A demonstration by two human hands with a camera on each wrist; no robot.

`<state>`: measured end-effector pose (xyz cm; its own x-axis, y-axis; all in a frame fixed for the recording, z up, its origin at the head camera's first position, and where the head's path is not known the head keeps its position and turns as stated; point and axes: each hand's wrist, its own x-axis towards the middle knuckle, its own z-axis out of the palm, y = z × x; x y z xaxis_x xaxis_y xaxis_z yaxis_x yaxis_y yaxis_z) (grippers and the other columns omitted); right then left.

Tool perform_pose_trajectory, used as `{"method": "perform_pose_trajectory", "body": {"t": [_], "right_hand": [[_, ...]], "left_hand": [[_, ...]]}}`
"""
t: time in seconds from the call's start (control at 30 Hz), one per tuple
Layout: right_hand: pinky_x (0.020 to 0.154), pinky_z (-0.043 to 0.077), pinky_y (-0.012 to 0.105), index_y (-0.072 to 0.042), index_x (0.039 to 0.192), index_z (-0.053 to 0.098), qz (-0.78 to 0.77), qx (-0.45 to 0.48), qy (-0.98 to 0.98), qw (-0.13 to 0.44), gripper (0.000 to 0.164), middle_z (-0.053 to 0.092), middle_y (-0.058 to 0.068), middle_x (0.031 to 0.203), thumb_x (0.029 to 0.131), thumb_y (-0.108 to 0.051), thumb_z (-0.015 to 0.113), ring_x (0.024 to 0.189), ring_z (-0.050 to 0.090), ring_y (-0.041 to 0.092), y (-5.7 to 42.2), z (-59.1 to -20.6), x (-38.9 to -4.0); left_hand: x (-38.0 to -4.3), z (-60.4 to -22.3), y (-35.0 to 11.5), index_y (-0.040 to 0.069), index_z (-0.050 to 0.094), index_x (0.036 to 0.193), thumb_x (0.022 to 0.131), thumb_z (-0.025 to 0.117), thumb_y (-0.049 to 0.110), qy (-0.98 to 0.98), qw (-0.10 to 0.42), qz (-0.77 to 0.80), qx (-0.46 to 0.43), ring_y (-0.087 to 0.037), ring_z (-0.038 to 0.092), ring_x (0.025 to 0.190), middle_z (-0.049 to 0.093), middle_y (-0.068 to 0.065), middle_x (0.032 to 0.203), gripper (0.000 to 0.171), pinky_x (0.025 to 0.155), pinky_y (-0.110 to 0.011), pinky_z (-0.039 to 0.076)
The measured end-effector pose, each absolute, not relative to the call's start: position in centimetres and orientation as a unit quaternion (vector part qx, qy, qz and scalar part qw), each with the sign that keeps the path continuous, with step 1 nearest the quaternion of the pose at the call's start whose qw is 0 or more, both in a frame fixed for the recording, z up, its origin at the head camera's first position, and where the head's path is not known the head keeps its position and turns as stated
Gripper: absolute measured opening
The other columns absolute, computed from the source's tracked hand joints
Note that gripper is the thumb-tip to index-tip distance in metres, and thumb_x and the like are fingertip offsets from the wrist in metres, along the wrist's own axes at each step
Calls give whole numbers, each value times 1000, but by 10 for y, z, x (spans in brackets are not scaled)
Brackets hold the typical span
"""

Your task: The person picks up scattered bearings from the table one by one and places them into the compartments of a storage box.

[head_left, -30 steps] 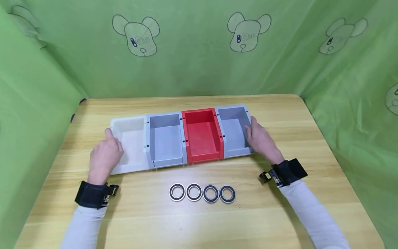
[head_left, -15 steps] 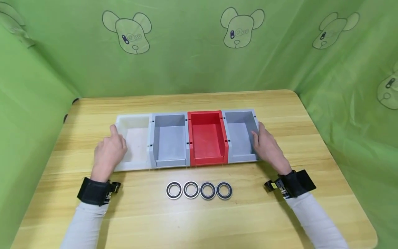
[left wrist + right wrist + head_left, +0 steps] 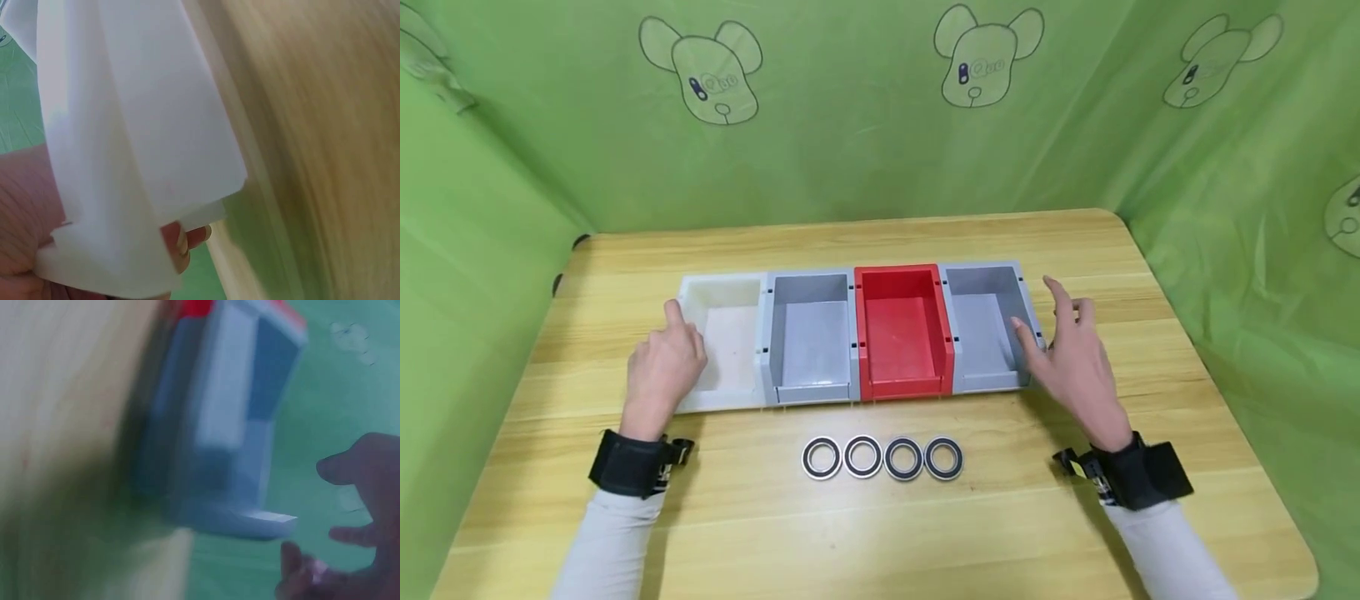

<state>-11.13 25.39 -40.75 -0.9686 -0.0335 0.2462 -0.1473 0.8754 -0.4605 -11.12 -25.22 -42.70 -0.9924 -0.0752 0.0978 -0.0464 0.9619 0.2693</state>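
Observation:
A joined row of plastic bins lies across the table. The leftmost is a translucent white bin (image 3: 722, 354), and my left hand (image 3: 662, 371) grips its outer side wall; the left wrist view has fingers showing beyond that wall. To its right come a grey bin (image 3: 816, 346), a red bin (image 3: 901, 333) and a second grey bin (image 3: 981, 325) at the far right. My right hand (image 3: 1082, 371) hovers off that last bin's right wall, fingers spread and nothing held. The right wrist view, blurred, shows a gap between this hand (image 3: 362, 531) and the bin.
Several ball bearings (image 3: 807, 457) with black seals lie side by side in front of the bins. The wooden table (image 3: 880, 533) has rounded corners. Green cloth (image 3: 850, 133) printed with bear heads encloses its back and sides.
The bin row has been straightened, its right end coming toward the person. Since then, my right hand has let go of the right grey bin and moved right. My left hand keeps its grip.

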Motion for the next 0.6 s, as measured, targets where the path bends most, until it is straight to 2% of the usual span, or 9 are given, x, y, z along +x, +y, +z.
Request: {"method": "perform_pose_trajectory", "body": {"t": [0.1,0.17,0.27,0.43,0.6], "right_hand": [[54,43,28,-5,148,47,259,138,-943,156,59,55,21,106,96,-20,71,68,51,19,245,-399,-94],[56,48,24,-2,137,58,263,210,-930,146,50,62,14,99,91,-12,75,69,56,15,236,-397,-82],[57,51,20,-4,126,66,242,276,-927,74,42,68,9,99,89,-19,79,69,61,11,221,-400,-62],[65,51,20,-15,130,66,187,306,-930,-74,60,64,1,108,83,-48,82,76,57,6,203,-419,-39],[69,49,21,-14,131,65,166,319,-921,-148,61,56,-1,109,83,-47,83,80,51,4,194,-434,-32]], "left_hand": [[-110,-426,-253,-11,35,125,105,37,15,-989,61,-132,35,-27,41,37,41,-9,49,33,34,-32,27],[-109,-426,-253,-11,36,125,105,37,15,-989,68,-130,38,-27,41,38,41,-10,50,33,34,-32,27],[-108,-425,-253,-11,37,123,104,38,13,-988,82,-128,37,-26,41,37,40,-9,50,31,34,-31,26],[-108,-426,-252,-11,37,123,104,39,13,-987,85,-133,34,-24,39,37,38,-6,50,30,35,-30,25],[-110,-427,-251,-11,37,122,104,38,13,-987,77,-139,30,-26,41,37,40,-8,50,30,35,-32,26]]}}
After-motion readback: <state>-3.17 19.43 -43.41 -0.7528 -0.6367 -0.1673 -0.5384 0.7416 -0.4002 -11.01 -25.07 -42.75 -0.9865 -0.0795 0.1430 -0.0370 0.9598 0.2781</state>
